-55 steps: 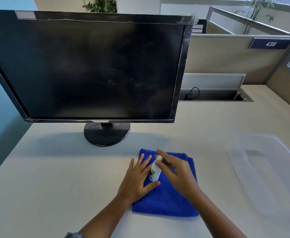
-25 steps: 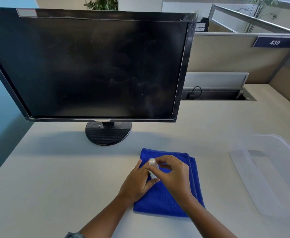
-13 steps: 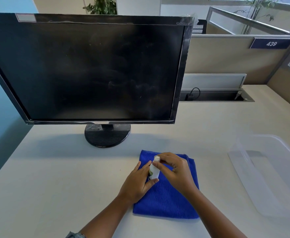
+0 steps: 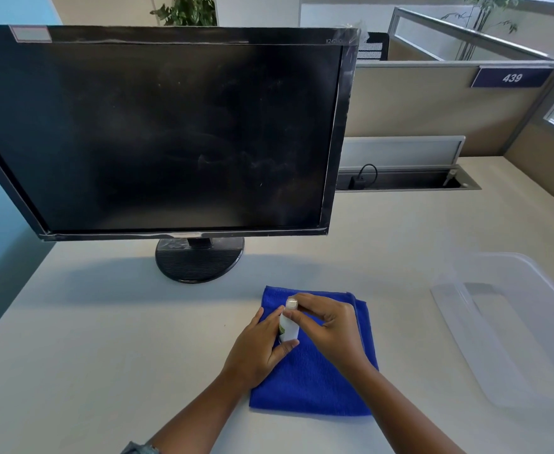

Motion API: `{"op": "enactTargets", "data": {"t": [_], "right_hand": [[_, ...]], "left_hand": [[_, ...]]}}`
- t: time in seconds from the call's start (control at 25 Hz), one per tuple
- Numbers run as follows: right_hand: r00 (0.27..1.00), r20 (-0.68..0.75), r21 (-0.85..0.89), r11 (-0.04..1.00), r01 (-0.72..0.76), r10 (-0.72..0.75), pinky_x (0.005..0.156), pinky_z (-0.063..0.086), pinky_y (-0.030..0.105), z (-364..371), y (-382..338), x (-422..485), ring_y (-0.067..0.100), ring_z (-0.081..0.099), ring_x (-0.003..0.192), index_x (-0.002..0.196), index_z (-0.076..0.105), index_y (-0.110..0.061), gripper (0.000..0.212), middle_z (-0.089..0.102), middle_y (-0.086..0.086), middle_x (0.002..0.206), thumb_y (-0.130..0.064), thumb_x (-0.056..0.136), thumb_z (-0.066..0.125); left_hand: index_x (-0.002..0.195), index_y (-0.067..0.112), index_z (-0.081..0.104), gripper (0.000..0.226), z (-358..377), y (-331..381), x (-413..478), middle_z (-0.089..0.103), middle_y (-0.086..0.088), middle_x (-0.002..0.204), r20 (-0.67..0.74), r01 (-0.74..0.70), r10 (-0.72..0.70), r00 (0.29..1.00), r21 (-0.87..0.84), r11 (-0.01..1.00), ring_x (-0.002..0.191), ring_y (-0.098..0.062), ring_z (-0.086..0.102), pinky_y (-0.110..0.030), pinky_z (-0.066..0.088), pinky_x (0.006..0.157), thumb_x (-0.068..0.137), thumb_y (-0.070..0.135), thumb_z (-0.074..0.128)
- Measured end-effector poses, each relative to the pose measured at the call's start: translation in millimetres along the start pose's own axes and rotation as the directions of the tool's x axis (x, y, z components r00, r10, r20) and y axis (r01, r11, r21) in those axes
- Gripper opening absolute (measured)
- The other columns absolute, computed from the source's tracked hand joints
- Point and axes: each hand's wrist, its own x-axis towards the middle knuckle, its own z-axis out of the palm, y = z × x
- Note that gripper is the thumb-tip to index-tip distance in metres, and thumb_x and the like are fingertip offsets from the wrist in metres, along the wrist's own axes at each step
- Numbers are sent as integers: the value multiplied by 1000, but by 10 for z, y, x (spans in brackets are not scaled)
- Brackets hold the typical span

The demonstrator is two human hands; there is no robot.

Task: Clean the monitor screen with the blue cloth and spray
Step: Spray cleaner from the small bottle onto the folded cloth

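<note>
A black monitor [image 4: 157,132] stands on a round base at the back left, its dark screen smudged and dusty. In front of it a folded blue cloth [image 4: 311,385] lies flat on the desk. Over the cloth a small white spray bottle [image 4: 288,327] with a green label stands nearly upright. My left hand [image 4: 259,348] wraps around the bottle's body from the left. My right hand [image 4: 328,326] pinches the bottle's top with thumb and fingers.
A clear plastic bin [image 4: 511,322] sits at the right of the pale desk [image 4: 105,339]. Behind it an open cable tray [image 4: 406,180] with a plugged lead runs along a cubicle partition [image 4: 433,103].
My left hand, first flat on the cloth beside the bottle, has closed around it. My right hand stays on the bottle's top. The cloth has not moved.
</note>
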Motion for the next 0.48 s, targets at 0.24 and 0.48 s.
{"op": "enactTargets", "data": {"t": [0.24,0.48], "right_hand": [[998,-56,62,998,-17,21,76,54,15,31,28,-53,3,68,89,99,74,-14,19,74,-10,93,-12,80,74],[997,56,114,993,40,-46,78,55,17,-42,55,-38,2,68,93,102,73,-15,23,70,-18,99,-25,83,68]], "left_hand": [[138,20,40,61,5,-11,5,51,8,138,14,13,-13,1000,6,1000,129,-4,43,-26,14,118,91,58,35],[141,22,36,61,22,-20,6,45,8,144,33,24,-24,999,8,1000,132,-3,38,-28,15,119,92,57,36]]}}
